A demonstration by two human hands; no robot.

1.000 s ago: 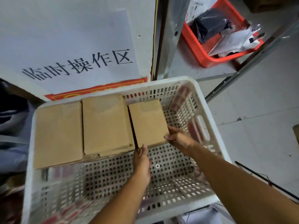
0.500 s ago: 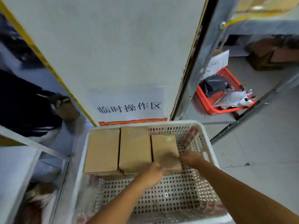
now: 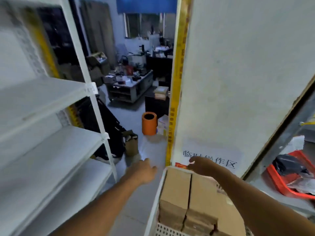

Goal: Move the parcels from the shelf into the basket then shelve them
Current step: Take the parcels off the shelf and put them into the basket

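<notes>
Both hands (image 3: 170,169) empty, aisle (image 3: 136,206) between shelf (image 3: 95,138), basket (image 3: 156,203)

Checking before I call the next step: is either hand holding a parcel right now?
No, the left hand and right hand are both free, raised above the brown parcels that sit in the white basket.

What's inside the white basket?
Brown cardboard parcels, stacked side by side in the white basket. The right arm covers the basket's right side, so anything there is hidden.

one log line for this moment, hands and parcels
left hand: empty, over floor | right hand: empty, above basket | parcels: in basket | white shelf: left
</notes>
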